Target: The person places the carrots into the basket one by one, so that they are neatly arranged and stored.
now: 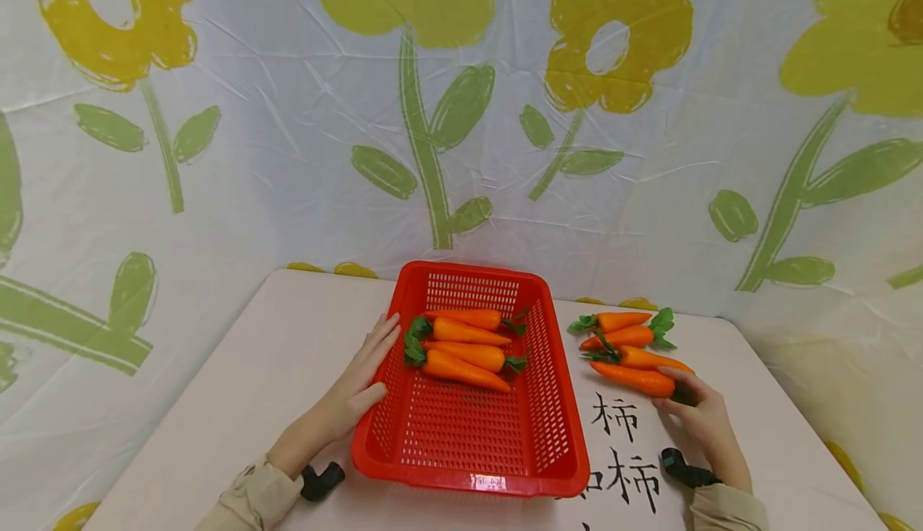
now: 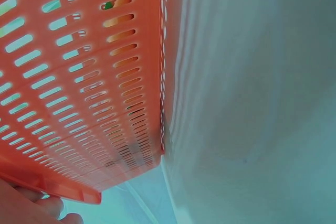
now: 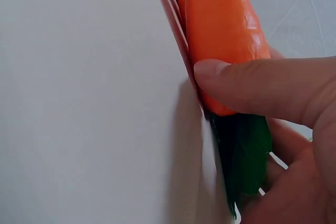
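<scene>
A red plastic basket with slotted walls stands mid-table, and several orange carrots with green tops lie in its back half. My left hand rests against the basket's left rim with fairly straight fingers; its fingertips show at the lower left in the left wrist view. To the right of the basket, several more carrots lie in a loose column. My right hand pinches the nearest carrot of that group near its leafy end, thumb on the orange body. Its other fingers are partly hidden behind the carrot.
Black brush-written characters mark the pale tabletop between the basket and my right hand. Behind the table hangs a white cloth with yellow flowers. Each wrist wears a black device.
</scene>
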{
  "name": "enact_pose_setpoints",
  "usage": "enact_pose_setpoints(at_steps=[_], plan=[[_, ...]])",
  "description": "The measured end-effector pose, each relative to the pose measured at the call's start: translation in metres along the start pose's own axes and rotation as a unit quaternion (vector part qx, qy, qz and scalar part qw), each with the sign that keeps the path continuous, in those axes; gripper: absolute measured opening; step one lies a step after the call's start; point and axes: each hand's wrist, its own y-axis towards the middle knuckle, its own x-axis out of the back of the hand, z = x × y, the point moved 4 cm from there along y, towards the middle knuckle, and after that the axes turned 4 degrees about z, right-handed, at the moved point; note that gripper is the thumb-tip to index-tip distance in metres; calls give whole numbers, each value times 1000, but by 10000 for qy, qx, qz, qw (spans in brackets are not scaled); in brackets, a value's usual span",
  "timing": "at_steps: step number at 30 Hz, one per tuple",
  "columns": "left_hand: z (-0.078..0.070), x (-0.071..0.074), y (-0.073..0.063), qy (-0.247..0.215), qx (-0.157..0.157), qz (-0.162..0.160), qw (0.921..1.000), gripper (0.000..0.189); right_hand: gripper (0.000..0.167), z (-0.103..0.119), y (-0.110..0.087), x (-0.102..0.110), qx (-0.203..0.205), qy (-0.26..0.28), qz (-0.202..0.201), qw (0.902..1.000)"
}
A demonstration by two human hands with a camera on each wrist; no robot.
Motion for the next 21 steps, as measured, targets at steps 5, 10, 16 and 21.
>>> enact_pose_setpoints(at_steps=[5, 10, 16, 21], plan=[[-1, 0, 0, 51, -89, -14, 9999, 78, 59, -32, 4, 6, -527, 310, 76, 9981], [0, 0, 0, 36, -20, -2, 10000, 79, 57, -32, 6, 7, -569, 181, 69, 9982], [-1, 0, 0, 27, -57, 19, 10000, 78, 56, -25, 6, 8, -518, -178, 28, 9985], [-1, 0, 0, 11, -40, 23, 10000, 78, 55, -27, 8, 13, -610, -594, -5, 9964]])
